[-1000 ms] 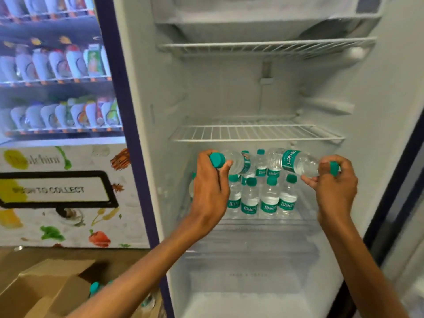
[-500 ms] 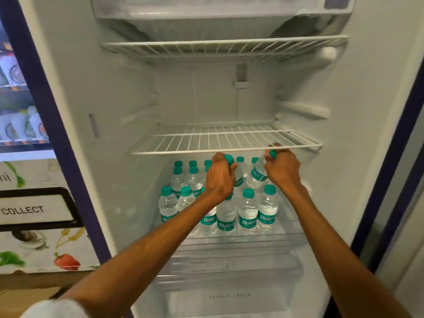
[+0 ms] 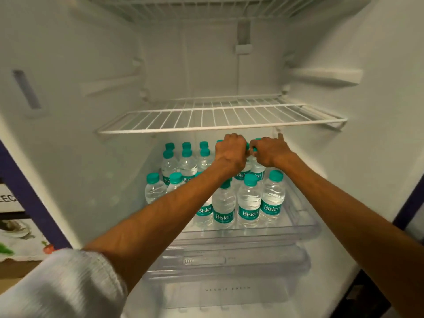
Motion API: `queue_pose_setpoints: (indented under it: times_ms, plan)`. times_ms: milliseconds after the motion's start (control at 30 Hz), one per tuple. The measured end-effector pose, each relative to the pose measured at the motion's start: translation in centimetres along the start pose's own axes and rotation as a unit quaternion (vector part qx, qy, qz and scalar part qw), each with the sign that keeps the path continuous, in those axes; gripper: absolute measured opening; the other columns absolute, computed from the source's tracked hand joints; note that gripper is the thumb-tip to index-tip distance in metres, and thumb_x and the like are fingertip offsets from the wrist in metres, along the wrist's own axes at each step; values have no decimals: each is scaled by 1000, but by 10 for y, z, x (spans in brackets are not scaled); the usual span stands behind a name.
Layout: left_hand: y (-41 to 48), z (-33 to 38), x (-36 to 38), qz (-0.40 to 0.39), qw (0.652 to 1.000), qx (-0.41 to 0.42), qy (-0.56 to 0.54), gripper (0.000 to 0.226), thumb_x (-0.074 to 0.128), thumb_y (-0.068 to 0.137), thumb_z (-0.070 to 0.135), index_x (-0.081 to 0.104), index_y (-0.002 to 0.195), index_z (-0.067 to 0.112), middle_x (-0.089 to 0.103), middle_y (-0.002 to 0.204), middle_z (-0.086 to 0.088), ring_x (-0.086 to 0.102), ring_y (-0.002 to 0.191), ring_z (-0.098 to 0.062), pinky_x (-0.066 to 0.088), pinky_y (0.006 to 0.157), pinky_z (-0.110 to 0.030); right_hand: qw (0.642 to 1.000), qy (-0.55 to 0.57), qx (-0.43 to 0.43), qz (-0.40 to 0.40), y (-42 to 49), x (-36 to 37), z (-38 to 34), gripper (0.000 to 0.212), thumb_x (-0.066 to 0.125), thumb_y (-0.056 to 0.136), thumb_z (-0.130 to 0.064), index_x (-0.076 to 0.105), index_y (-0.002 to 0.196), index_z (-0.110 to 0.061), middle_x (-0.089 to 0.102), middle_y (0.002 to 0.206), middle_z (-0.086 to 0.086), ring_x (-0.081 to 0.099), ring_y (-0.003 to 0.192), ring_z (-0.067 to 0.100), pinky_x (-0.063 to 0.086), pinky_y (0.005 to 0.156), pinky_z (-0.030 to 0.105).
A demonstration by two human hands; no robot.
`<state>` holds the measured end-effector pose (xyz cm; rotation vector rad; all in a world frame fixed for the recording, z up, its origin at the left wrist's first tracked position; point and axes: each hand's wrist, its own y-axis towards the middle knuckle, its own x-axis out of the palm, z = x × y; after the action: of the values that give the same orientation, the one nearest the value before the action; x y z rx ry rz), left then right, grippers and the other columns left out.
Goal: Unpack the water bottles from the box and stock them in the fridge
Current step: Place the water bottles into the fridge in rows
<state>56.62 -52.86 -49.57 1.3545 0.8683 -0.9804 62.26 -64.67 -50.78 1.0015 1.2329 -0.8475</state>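
Several small clear water bottles (image 3: 249,200) with teal caps and teal labels stand in rows on the clear bottom shelf (image 3: 298,228) of the open white fridge. Both arms reach in under the wire shelf (image 3: 220,115). My left hand (image 3: 230,150) is closed over the cap of an upright bottle in the back right rows. Right beside it, my right hand (image 3: 270,150) grips the cap of another upright bottle (image 3: 258,171). The two hands almost touch. Most of the left-hand bottle is hidden behind my hand and forearm.
The wire shelf sits just above my knuckles. A second wire shelf (image 3: 206,8) is at the top. A clear drawer (image 3: 229,292) lies below the bottles. The fridge's dark door frame (image 3: 27,198) and a printed panel (image 3: 16,235) are at the left; cardboard (image 3: 13,271) shows at the lower left.
Both hands have carried their bottles from tilted in front of the fridge to upright among the back right rows. The camera has moved closer to the fridge.
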Motion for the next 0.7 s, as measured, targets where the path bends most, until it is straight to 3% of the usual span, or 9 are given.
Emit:
queue_pose_setpoints:
  times_ms: [133,233,333,467,600,700]
  plan:
    - [5,-3,11,3,1000,-8,4,38,58,95,34,53,124,10,56,125,-10,51,117,-25,42,97,-40,1000,8,3,26,2,11,8,25,55,93,-25,54,117,-32,62,113,4,56,111,25,15,115,55]
    - [9,-2,23,-11,1000,-8,24,38,55,96,36,53,125,11,56,128,-10,47,122,-26,33,108,-46,999,28,11,42,1,15,10,28,56,94,-24,53,121,-31,62,116,6,57,108,26,25,112,52]
    - [14,-2,29,-23,1000,-1,12,39,58,95,36,55,124,10,57,126,-10,48,119,-25,40,102,-41,994,80,22,66,-4,18,9,32,54,96,-25,49,128,-29,61,119,9,58,99,25,43,95,40]
    - [13,-7,29,-43,999,-19,-22,45,55,95,40,51,129,10,54,131,-10,48,121,-25,41,104,-41,988,131,50,68,-13,12,9,46,58,94,-27,39,136,-27,60,121,11,60,96,27,46,79,33]
    - [2,-9,11,-74,992,-38,-93,55,49,98,41,37,142,11,40,147,-9,37,135,-27,30,114,-49,981,154,106,52,-25,-4,0,51,62,89,-29,40,135,-21,57,123,13,58,106,30,48,93,43]
    - [-23,-15,-10,-14,988,-3,-152,45,46,100,35,42,138,11,47,140,-11,42,130,-28,37,108,-45,965,216,109,104,-40,-20,-20,47,61,89,-27,47,132,-15,53,127,14,53,113,31,46,93,39]
